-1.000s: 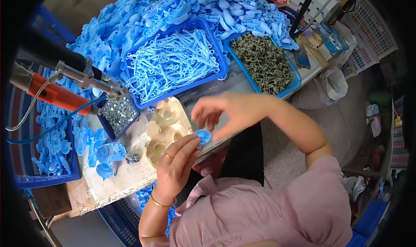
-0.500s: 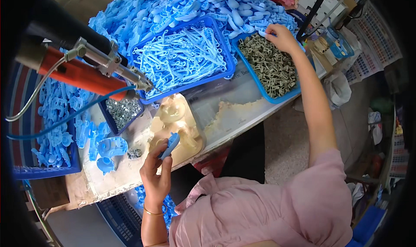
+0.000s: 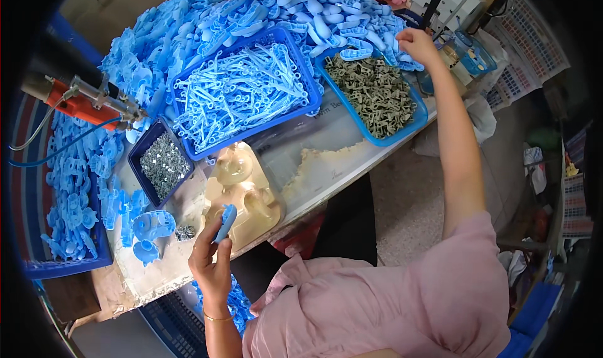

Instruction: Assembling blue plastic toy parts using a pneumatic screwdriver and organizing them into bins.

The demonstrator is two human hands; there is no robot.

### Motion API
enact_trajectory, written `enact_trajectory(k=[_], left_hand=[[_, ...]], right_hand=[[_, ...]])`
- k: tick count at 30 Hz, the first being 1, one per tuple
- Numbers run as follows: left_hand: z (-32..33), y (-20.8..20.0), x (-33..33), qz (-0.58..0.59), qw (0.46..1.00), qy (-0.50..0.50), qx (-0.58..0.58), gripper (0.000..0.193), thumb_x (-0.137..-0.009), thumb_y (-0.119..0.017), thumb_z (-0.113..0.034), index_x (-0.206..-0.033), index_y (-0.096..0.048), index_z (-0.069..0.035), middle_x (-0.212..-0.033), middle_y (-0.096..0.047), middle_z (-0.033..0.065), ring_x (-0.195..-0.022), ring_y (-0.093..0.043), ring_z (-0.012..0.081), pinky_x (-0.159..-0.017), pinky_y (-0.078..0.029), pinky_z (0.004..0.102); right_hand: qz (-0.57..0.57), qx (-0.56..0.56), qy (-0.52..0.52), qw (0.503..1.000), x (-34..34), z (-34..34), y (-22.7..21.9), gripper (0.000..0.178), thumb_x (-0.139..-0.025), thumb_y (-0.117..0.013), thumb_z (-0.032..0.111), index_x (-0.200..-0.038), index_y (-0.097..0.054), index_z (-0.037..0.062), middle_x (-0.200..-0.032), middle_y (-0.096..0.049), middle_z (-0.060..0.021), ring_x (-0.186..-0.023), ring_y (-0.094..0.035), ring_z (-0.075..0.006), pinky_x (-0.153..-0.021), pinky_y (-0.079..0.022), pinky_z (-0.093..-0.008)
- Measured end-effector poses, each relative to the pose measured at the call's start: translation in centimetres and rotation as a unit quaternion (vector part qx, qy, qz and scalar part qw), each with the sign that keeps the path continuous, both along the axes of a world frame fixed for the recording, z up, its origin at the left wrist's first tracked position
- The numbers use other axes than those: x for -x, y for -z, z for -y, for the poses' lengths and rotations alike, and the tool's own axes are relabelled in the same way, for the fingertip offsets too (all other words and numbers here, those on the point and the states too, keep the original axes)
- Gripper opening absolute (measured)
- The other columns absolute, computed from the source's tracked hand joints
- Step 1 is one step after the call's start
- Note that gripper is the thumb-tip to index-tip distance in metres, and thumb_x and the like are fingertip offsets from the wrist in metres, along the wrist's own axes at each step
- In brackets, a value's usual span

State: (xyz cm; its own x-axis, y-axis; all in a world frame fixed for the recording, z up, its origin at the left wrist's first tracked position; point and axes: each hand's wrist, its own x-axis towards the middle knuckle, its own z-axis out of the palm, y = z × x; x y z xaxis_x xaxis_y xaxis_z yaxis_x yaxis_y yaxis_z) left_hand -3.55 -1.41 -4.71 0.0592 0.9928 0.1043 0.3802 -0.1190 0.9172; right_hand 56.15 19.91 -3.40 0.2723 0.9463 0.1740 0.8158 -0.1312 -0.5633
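Observation:
My left hand [image 3: 210,260] is raised in front of the bench edge and grips a small blue plastic piece [image 3: 225,222] upright between fingers and thumb. Just beyond it lies a beige moulded jig [image 3: 245,191] with round hollows. My right hand [image 3: 417,44] is stretched far out to the right, curled at the edge of a big heap of blue plastic parts [image 3: 301,12], just past a blue tray of grey-green parts [image 3: 377,94]. Whether it holds a part is hidden by the fingers.
A large blue tray [image 3: 242,88] holds thin light-blue pieces. A small dark tray of silvery screws [image 3: 161,163] sits left of the jig. An orange powered screwdriver [image 3: 81,100] hangs at the left. Blue round parts [image 3: 149,227] lie near the front edge; a crate [image 3: 63,201] holds more.
Both hands were together at the jig. My right hand has since reached over the grey-green tray and on to the far blue heap. My left hand stays near the jig with the blue piece.

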Motion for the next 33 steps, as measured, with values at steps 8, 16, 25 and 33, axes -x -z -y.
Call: enact_trajectory(k=[8, 16, 25, 33], left_hand=[[0.4, 0.3, 0.2, -0.008, 1.000, -0.007, 0.016, 0.034, -0.088, -0.068, -0.009, -0.120, -0.063, -0.002, -0.113, -0.068, 0.0077, -0.091, -0.062, 0.0107, -0.076, -0.052, 0.0241], [0.2, 0.3, -0.3, -0.007, 1.000, 0.002, 0.015, 0.032, -0.087, -0.070, -0.009, -0.118, -0.065, -0.003, -0.114, -0.068, 0.0083, -0.093, -0.064, 0.0121, -0.075, -0.052, 0.0249], [1.0, -0.1, 0.5, -0.057, 0.998, -0.016, 0.017, 0.031, -0.086, -0.069, -0.007, -0.116, -0.066, -0.003, -0.112, -0.069, 0.0108, -0.100, -0.065, 0.0177, -0.078, -0.053, 0.0278], [1.0, 0.8, 1.8, -0.245, 0.958, -0.006, -0.150, 0.037, -0.079, -0.072, 0.000, -0.115, -0.067, -0.002, -0.113, -0.067, 0.0154, -0.099, -0.066, 0.0294, -0.086, -0.053, 0.0370]], right_hand=[[0.187, 0.105, 0.106, 0.971, 0.0, -0.2, 4.2, 0.027, -0.074, -0.073, 0.026, -0.091, -0.068, 0.0053, -0.092, -0.069, -0.0149, -0.091, -0.066, -0.0337, -0.076, -0.053, -0.0444], [0.181, 0.004, 0.095, 0.979, 3.5, -2.8, 1.8, 0.038, -0.081, -0.070, 0.033, -0.110, -0.062, 0.0098, -0.106, -0.067, -0.0144, -0.097, -0.064, -0.0342, -0.080, -0.051, -0.0450], [-0.245, -0.020, 0.062, 0.967, 5.1, -1.9, 0.1, 0.040, -0.095, -0.056, 0.032, -0.129, -0.050, 0.0120, -0.107, -0.064, -0.0005, -0.079, -0.052, -0.0119, -0.068, -0.043, -0.0272], [-0.496, -0.027, -0.183, 0.848, 12.2, 2.0, -2.5, 0.025, -0.099, -0.048, 0.024, -0.120, -0.052, 0.0106, -0.106, -0.064, -0.0048, -0.070, -0.046, -0.0069, -0.057, -0.034, -0.0216]])
